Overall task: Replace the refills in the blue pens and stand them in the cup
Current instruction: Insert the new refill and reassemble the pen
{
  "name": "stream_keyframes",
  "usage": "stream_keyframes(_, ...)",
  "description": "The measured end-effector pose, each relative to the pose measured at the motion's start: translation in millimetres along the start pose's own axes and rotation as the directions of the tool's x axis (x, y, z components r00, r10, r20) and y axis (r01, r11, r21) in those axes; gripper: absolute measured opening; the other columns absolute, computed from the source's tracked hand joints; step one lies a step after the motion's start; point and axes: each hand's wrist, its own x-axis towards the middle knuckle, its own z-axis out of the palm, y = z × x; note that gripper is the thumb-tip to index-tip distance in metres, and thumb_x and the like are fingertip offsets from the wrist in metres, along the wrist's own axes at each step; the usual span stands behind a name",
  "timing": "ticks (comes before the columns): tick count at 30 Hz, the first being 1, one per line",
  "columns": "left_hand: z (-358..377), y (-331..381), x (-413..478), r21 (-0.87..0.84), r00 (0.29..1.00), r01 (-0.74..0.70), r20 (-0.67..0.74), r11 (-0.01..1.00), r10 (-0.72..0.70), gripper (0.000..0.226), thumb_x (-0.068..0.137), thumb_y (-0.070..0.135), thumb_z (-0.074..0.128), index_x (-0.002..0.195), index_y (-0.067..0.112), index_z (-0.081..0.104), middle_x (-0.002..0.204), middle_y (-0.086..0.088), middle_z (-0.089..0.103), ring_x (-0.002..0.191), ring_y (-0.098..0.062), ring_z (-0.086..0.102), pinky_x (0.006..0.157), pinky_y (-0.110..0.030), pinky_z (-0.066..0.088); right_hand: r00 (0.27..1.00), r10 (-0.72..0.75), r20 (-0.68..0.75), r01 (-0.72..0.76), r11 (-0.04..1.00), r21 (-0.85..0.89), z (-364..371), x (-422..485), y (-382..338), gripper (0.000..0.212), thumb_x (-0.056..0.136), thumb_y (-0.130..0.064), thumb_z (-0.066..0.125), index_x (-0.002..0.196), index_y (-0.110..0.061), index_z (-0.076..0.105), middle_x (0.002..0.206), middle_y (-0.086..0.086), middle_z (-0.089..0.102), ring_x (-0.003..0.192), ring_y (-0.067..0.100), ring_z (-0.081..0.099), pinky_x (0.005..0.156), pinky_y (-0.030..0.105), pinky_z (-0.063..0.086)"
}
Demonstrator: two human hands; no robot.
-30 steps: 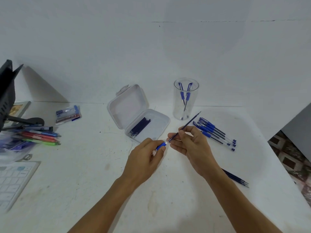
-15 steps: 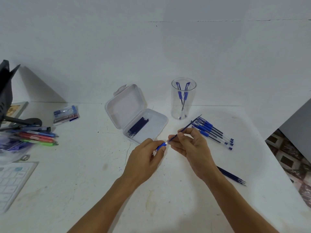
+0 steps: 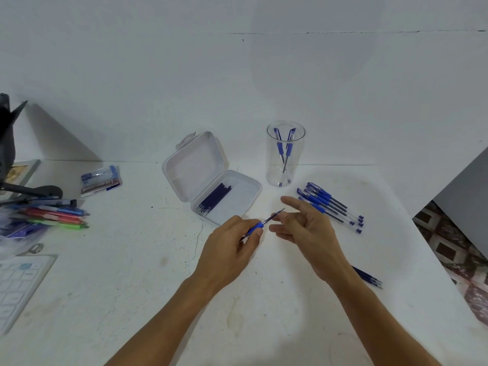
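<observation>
On the tabletop (image 3: 132, 286), the open box (image 3: 190, 165) of refills (image 3: 215, 198) and the cup (image 3: 298, 167) stand within reach beyond the left hand (image 3: 232, 249), which grips the pen (image 3: 256, 228), evidently to steady it, while the right hand (image 3: 306, 228), fingers loose and empty, hovers at the protruding refill (image 3: 274, 214).
</observation>
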Motion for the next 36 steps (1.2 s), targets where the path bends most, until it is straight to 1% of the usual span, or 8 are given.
stream_keyframes(8, 2.3, 1.4, 0.0, 0.021, 1.000, -0.022, 0.021, 1.000, 0.021, 0.039, 0.096, 0.047, 0.046, 0.116, 0.020, 0.067, 0.085, 0.013, 0.058, 0.070, -0.008, 0.056, 0.061, -0.012, 0.043, 0.989, -0.056, 0.136, 0.100, 0.935, -0.341, -8.9, -3.2, 1.6, 0.033, 0.100, -0.013, 0.052, 0.129, -0.025, 0.062, 0.108, -0.008, 0.072, 0.081, 0.006, 0.073, 0.089, 0.033, 0.059)
stream_keyframes(12, 1.8, 0.1, -1.5, 0.026, 1.000, -0.009, 0.018, 1.000, 0.008, 0.044, 0.095, 0.051, 0.043, 0.116, 0.021, 0.068, 0.085, 0.012, 0.058, 0.071, -0.010, 0.057, 0.062, -0.014, 0.045, 0.994, -0.106, -0.003, 0.095, 0.897, -0.432, -33.4, -2.4, -3.8, 0.027, 0.097, -0.019, 0.058, 0.121, -0.027, 0.066, 0.095, -0.012, 0.071, 0.069, 0.005, 0.071, 0.076, 0.022, 0.056)
stream_keyframes(19, 6.6, -0.8, -2.7, 0.068, 0.999, -0.001, 0.041, 0.998, -0.002, 0.044, 0.095, 0.051, 0.042, 0.116, 0.022, 0.068, 0.086, 0.014, 0.058, 0.069, -0.007, 0.055, 0.062, -0.009, 0.038, 0.990, -0.130, 0.046, 0.111, 0.555, -0.824, -44.5, -1.1, 2.3, 0.021, 0.094, -0.036, 0.062, 0.111, -0.028, 0.071, 0.101, -0.011, 0.069, 0.089, 0.005, 0.060, 0.076, 0.018, 0.042)
stream_keyframes(28, 10.5, 1.7, -0.9, 0.074, 0.998, -0.013, 0.066, 0.997, 0.008, 0.034, 0.097, 0.042, 0.049, 0.118, 0.022, 0.067, 0.088, 0.012, 0.059, 0.073, -0.008, 0.057, 0.064, -0.019, 0.048, 0.986, 0.025, 0.165, 0.143, 0.389, -0.910, -25.0, 14.7, 10.6, 0.033, 0.098, -0.038, 0.055, 0.127, -0.025, 0.063, 0.120, -0.001, 0.063, 0.100, 0.014, 0.060, 0.087, 0.025, 0.047)
stream_keyframes(30, 10.6, 1.7, -1.2, 0.069, 0.998, -0.015, 0.066, 0.998, 0.010, 0.037, 0.097, 0.045, 0.047, 0.118, 0.022, 0.067, 0.088, 0.012, 0.060, 0.073, -0.009, 0.057, 0.064, -0.018, 0.048, 0.987, 0.006, 0.159, 0.143, 0.413, -0.899, -26.5, 15.0, 10.9, 0.030, 0.098, -0.036, 0.055, 0.124, -0.025, 0.065, 0.117, -0.003, 0.065, 0.100, 0.013, 0.061, 0.089, 0.024, 0.048)
stream_keyframes(32, 10.6, 2.0, -0.8, 0.052, 0.998, -0.010, 0.063, 0.999, 0.007, 0.044, 0.095, 0.050, 0.043, 0.118, 0.021, 0.067, 0.089, 0.011, 0.060, 0.074, -0.009, 0.057, 0.064, -0.018, 0.048, 0.993, -0.037, 0.115, 0.113, 0.629, -0.769, -30.1, 13.7, 9.6, 0.024, 0.096, -0.032, 0.060, 0.117, -0.024, 0.069, 0.108, -0.006, 0.070, 0.089, 0.011, 0.066, 0.084, 0.022, 0.051)
stream_keyframes(34, 11.1, 1.4, -0.3, 0.035, 0.998, -0.015, 0.063, 0.999, 0.013, 0.046, 0.095, 0.052, 0.042, 0.118, 0.021, 0.067, 0.088, 0.011, 0.060, 0.074, -0.009, 0.057, 0.064, -0.016, 0.047, 0.997, 0.007, 0.075, 0.024, 0.912, -0.409, -33.2, 11.4, 5.4, 0.017, 0.094, -0.024, 0.064, 0.108, -0.020, 0.072, 0.096, -0.004, 0.074, 0.076, 0.013, 0.072, 0.072, 0.024, 0.058)
stream_keyframes(36, 11.9, 0.9, -0.4, 0.028, 0.997, -0.036, 0.067, 0.999, 0.034, 0.040, 0.097, 0.048, 0.045, 0.118, 0.021, 0.066, 0.087, 0.012, 0.059, 0.074, -0.009, 0.057, 0.064, -0.017, 0.047, 0.988, 0.111, 0.106, -0.101, 0.990, -0.101, -33.8, 8.7, 0.7, 0.016, 0.093, -0.020, 0.065, 0.107, -0.016, 0.073, 0.093, 0.002, 0.076, 0.079, 0.018, 0.074, 0.069, 0.026, 0.059)
